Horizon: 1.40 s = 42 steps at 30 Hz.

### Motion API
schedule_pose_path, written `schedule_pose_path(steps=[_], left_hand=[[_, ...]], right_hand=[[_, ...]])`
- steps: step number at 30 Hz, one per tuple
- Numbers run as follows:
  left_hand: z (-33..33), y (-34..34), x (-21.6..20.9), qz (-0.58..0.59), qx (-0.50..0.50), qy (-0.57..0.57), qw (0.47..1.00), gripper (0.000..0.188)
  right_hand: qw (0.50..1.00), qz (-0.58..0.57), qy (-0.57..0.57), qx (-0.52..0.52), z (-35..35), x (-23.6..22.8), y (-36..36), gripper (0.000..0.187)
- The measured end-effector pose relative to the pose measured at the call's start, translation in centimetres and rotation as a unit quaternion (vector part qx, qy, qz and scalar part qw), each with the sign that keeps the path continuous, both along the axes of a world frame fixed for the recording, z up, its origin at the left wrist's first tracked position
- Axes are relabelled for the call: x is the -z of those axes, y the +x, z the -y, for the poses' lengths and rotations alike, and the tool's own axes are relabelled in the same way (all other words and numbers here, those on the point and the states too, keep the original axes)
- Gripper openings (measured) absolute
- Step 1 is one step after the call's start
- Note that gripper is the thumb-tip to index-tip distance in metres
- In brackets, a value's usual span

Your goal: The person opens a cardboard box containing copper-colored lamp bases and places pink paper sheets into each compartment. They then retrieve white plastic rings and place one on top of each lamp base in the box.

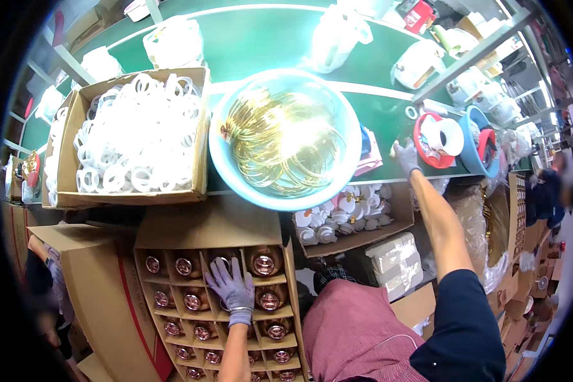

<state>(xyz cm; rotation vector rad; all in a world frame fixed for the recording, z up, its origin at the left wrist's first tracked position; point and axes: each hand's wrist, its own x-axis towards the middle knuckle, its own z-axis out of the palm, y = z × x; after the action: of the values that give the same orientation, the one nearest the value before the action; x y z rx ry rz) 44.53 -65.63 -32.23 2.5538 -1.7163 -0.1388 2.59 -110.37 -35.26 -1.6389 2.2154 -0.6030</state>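
My left hand [231, 284], in a pale purple glove, reaches over a divided cardboard box [211, 223]. Its fingers are spread over one cell and partly cover a shiny globe there. Copper-coloured globes [265, 262] with round openings on top sit in the surrounding cells. Out to the right, my gloved right hand [406, 158] is at the front edge of the green bench [388, 114], left of a red basin [437, 141]. Its fingers are drawn together, with a small pale bit at the tips that I cannot make out.
A light blue basin [220, 156] of gold-coloured rings stands on the bench. Beside it is a carton [200, 137] of white rings. White discs fill a box [356, 237] below the bench. A tall carton [102, 286] stands left; a co-worker [44, 274] is beyond it.
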Motion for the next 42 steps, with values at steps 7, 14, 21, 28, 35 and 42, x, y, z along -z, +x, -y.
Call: schedule_pose_path(steps=[7,14,21,28,35,42], left_hand=[[-0.1,0.3,-0.4,-0.021,-0.002,0.024,1.0,0.052],[0.5,-1.0,1.1,-0.028,0.004,0.036,0.999,0.056],[0.6,-0.5,-0.3,0.003,-0.012,0.091,0.996,0.054],[0.2,-0.4,0.6,0.028,0.028,0.061,0.997,0.054],[0.7,-0.7,-0.2,0.037,0.017,0.109,0.993,0.059],[0.5,-1.0,0.7,0.044,0.03,0.103,0.993,0.063]], right_hand=[[0.949,0.005,-0.106,-0.296,-2.6,-8.9,8.3,0.04],[0.977,0.09,0.01,-0.193,0.0,-5.6,3.4,0.036],[0.941,-0.167,-0.061,-0.289,-0.7,-3.2,12.5,0.05],[0.962,-0.173,0.019,-0.211,1.1,-0.4,12.7,0.059],[0.972,0.024,-0.024,-0.232,4.8,-0.6,11.2,0.054],[0.978,0.082,-0.016,-0.189,1.6,0.1,11.7,0.049]])
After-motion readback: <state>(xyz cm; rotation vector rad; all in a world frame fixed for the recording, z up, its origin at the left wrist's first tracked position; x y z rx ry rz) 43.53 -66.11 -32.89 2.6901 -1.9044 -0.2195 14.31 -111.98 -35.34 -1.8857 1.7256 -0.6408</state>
